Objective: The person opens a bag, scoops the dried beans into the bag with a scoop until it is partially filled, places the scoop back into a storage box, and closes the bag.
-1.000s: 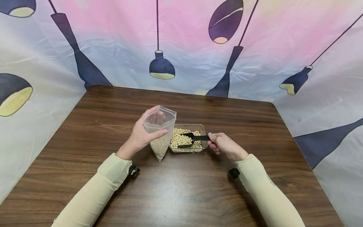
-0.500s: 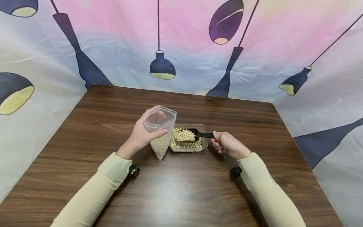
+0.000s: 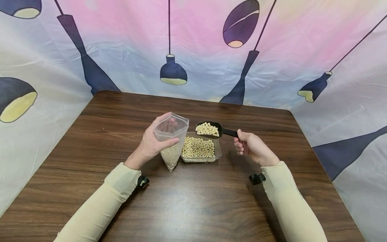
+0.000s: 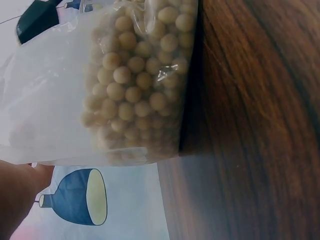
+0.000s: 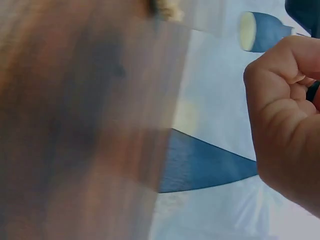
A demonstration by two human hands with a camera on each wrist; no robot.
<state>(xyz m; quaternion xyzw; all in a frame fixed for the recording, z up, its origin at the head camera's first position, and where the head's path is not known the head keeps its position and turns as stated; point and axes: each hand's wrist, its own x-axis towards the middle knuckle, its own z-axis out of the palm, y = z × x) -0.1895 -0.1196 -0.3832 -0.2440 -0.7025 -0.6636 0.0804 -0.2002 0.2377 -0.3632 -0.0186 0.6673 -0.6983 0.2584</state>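
- A printed cloth backdrop (image 3: 130,50) hangs behind a dark wooden table (image 3: 181,201) where a person in pale sleeves works bare-handed.
- A clear plastic bag (image 3: 173,153), partly filled and gaping at the mouth, appears to rest on the table beside a clear container (image 3: 218,151). The left hand (image 3: 151,143) grips it, thumb across the near side. A slackening hold could let the mouth fold in or the bag slump, since its soft walls appear to offer little support.
- The right hand (image 3: 254,146) clasps the handle end of a black scoop (image 3: 219,129), raised above the container's far side and apart from the bag. A twist of the wrist would likely tip its load, held from one end.
- Pale round beans (image 3: 207,128) are heaped in the scoop, with more in the container and bag. Loosely piled, they could roll off at a jolt; clipping the bag's rim might scatter them across the table.
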